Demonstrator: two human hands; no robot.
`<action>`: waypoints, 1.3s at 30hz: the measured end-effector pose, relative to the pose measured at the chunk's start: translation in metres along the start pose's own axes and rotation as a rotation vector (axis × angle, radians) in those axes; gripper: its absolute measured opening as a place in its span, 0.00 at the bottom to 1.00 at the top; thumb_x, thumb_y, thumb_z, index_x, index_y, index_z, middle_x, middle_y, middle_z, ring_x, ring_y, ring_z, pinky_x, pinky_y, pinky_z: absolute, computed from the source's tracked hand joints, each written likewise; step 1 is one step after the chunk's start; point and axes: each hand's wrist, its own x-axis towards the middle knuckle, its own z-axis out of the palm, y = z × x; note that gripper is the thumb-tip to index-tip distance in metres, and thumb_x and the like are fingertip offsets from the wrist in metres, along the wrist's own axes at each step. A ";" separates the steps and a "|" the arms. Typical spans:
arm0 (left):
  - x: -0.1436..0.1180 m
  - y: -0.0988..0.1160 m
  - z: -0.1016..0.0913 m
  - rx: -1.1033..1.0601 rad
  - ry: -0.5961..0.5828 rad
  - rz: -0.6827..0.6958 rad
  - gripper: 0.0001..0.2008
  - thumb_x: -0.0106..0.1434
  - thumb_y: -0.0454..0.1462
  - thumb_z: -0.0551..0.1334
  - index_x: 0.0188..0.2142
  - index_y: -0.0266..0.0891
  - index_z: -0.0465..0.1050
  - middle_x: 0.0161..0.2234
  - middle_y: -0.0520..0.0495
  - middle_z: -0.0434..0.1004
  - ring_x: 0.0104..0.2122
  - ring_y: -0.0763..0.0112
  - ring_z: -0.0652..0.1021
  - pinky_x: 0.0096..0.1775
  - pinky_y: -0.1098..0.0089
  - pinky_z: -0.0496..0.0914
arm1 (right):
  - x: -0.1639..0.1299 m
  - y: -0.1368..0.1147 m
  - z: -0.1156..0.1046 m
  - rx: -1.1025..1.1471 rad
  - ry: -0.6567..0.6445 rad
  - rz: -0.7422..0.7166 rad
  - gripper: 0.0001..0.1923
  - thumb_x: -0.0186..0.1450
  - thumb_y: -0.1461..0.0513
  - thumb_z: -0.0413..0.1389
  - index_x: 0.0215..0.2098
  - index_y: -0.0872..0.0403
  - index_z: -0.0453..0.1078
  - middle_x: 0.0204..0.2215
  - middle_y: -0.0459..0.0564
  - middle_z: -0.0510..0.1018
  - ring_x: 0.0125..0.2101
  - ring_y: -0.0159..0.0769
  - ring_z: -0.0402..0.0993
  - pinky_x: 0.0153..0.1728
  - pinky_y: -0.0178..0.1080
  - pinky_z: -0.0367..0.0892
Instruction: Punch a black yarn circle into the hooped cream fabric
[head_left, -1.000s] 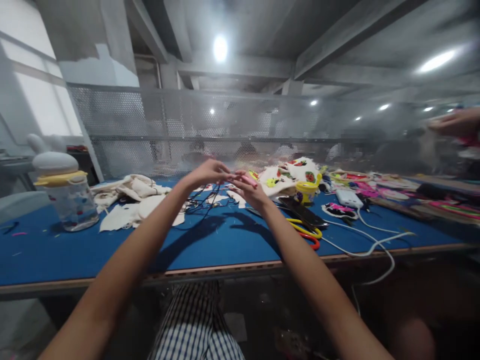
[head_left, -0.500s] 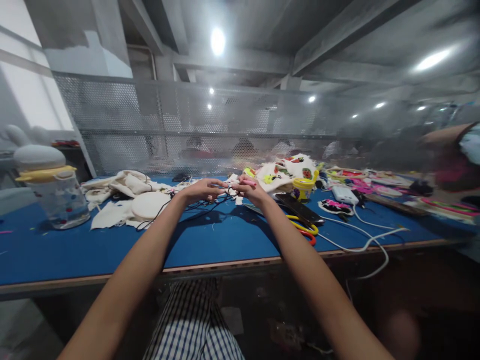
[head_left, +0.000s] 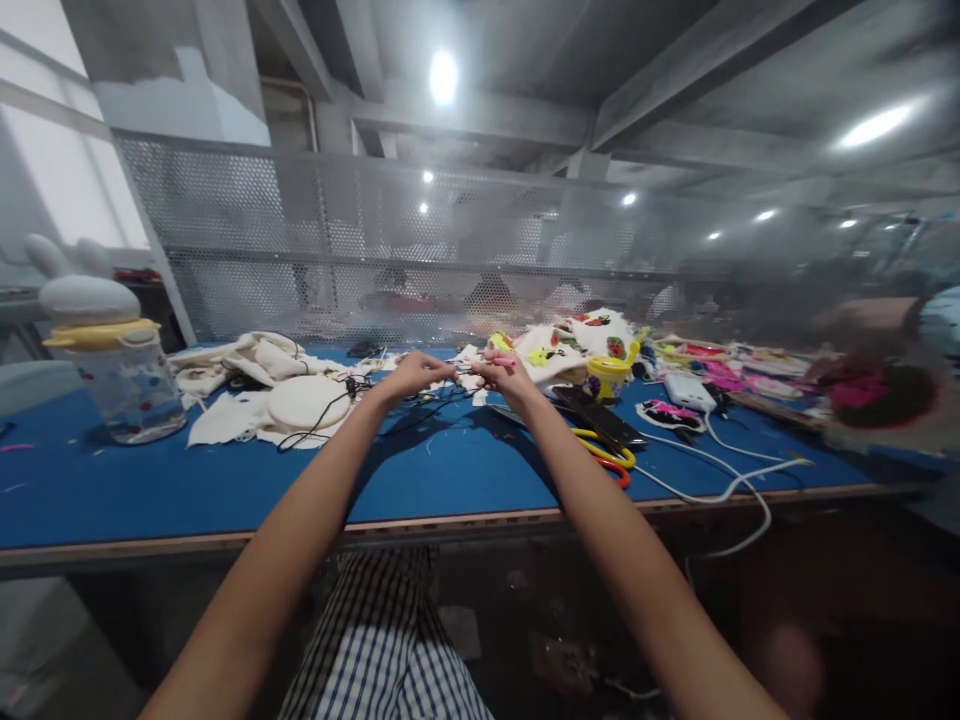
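Observation:
Both hands are raised a little over the blue tabletop (head_left: 457,480), close together with fingertips almost meeting. My left hand (head_left: 416,378) is closed in a pinch on black yarn (head_left: 397,398), which trails down and left from the fingers. My right hand (head_left: 508,380) is pinched too, with dark strands at its fingertips and a small pinkish-red piece (head_left: 504,362) showing along its fingers; its kind is unclear. Left of my hands, a round cream fabric-covered disc (head_left: 304,402) lies on cream cloth (head_left: 217,422), with black yarn across it.
A clear bottle with a bunny-shaped lid (head_left: 124,385) stands at left. To the right are scissors with yellow and orange handles (head_left: 619,460), a black phone (head_left: 600,418), a yellow tub (head_left: 606,380) and a white charger (head_left: 688,392) with cables. A perforated screen (head_left: 420,290) runs behind.
My hands stay together, with the left fingers shifting slightly toward the right hand. The view has turned slightly, and at far right a person's blurred arm has given way to a pink-and-dark blurred piece.

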 end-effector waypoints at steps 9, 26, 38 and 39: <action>-0.001 -0.004 -0.012 -0.108 0.285 -0.042 0.21 0.51 0.53 0.63 0.24 0.35 0.74 0.22 0.48 0.73 0.26 0.71 0.70 0.30 0.71 0.62 | 0.000 -0.008 -0.011 0.101 0.009 -0.010 0.23 0.41 0.62 0.66 0.24 0.52 0.54 0.19 0.40 0.73 0.15 0.21 0.60 0.17 0.27 0.53; -0.003 0.013 -0.007 -0.965 0.161 -0.291 0.15 0.67 0.35 0.53 0.24 0.35 0.67 0.11 0.61 0.52 0.10 0.84 0.55 0.16 0.80 0.51 | 0.011 0.013 -0.015 -0.187 0.108 0.004 0.24 0.39 0.62 0.68 0.24 0.51 0.56 0.13 0.36 0.66 0.15 0.25 0.60 0.13 0.27 0.50; -0.033 -0.022 -0.101 -1.406 0.752 -0.011 0.19 0.69 0.34 0.46 0.25 0.39 0.69 0.13 0.57 0.64 0.10 0.85 0.59 0.16 0.82 0.56 | 0.007 -0.030 -0.046 0.421 0.048 0.140 0.18 0.54 0.66 0.64 0.21 0.55 0.56 0.14 0.35 0.62 0.10 0.14 0.45 0.11 0.21 0.51; -0.035 -0.026 -0.105 -1.411 0.798 0.011 0.20 0.69 0.35 0.45 0.25 0.39 0.69 0.13 0.56 0.64 0.11 0.84 0.59 0.16 0.82 0.57 | 0.007 -0.032 -0.051 0.468 0.069 0.121 0.18 0.55 0.66 0.64 0.21 0.55 0.55 0.14 0.34 0.62 0.10 0.14 0.45 0.12 0.20 0.53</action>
